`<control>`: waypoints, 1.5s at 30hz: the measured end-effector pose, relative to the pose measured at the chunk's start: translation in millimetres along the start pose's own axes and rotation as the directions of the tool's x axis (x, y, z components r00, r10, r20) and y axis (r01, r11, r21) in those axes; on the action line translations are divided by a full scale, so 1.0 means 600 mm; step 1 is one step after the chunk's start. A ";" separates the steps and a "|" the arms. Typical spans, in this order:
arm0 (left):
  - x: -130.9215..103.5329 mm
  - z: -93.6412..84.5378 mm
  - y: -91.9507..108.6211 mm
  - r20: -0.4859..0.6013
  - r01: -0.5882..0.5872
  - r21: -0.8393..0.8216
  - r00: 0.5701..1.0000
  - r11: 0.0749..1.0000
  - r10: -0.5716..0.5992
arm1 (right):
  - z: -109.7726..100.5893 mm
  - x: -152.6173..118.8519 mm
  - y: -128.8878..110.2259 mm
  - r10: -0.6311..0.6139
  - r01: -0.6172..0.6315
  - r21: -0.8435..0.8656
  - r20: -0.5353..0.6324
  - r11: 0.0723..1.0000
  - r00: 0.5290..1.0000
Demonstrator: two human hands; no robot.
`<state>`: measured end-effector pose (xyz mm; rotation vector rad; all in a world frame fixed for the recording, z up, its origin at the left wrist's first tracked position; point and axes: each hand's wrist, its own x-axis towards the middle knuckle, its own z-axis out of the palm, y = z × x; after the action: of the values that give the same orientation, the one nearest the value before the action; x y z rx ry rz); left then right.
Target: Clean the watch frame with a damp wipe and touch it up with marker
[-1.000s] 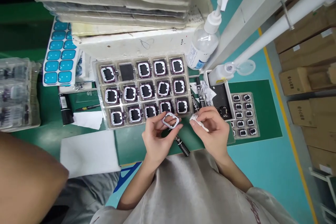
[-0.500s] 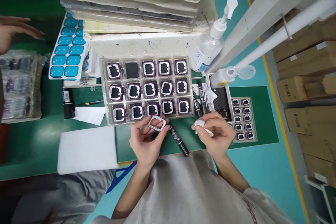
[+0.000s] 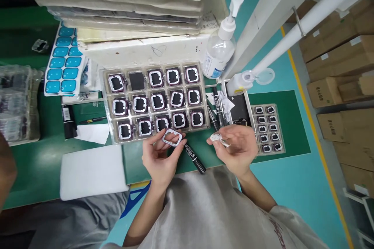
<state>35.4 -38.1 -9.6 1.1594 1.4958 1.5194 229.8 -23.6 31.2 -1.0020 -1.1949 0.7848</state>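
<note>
My left hand (image 3: 160, 159) pinches a small white-rimmed square frame (image 3: 172, 137) between thumb and fingers, just in front of the clear plastic tray (image 3: 106, 97). Similar frames sit in most of the tray's pockets; one pocket in the back row shows a bare dark pad (image 3: 136, 81). To the right, my right hand (image 3: 236, 149) grips a crumpled white tissue (image 3: 218, 137) between thumb and fingertips. A black marker pen (image 3: 195, 158) lies on the green table between my hands.
Stacked trays (image 3: 131, 4) rise behind the tray. A pump bottle (image 3: 218, 52), a smaller bottle (image 3: 238, 83) and more markers (image 3: 217, 105) stand or lie at the right, near a second tray (image 3: 267, 128). White foam (image 3: 92, 171) and blue label sheets (image 3: 60, 62) lie left, beside another person's arm (image 3: 6, 167).
My right hand's fingers have shifted and loosened around the tissue. The left hand still holds the frame. The other person's hand has left the back left, where a small frame part now shows.
</note>
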 end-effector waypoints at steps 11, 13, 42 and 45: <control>-0.014 0.012 -0.005 -0.039 -0.004 0.046 0.999 0.999 0.006 | -0.021 0.005 0.011 -0.184 0.183 -0.020 -0.040 0.983 0.982; -0.018 0.013 -0.006 -0.066 -0.001 0.058 0.998 0.998 0.005 | -0.025 0.006 0.012 -0.205 0.203 -0.062 -0.037 0.977 0.978; -0.051 -0.009 -0.032 -0.337 0.101 0.178 0.941 0.979 -0.036 | -0.098 0.108 0.053 -0.250 0.317 -0.740 0.204 0.593 0.946; -0.051 -0.010 -0.033 -0.324 0.098 0.162 0.945 0.982 -0.041 | -0.088 0.070 0.029 -0.249 0.329 -0.645 0.214 0.690 0.944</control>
<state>38.5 -66.7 -32.4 0.9759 1.9004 1.6083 290.5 10.0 27.6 -1.3167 -1.7505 0.1223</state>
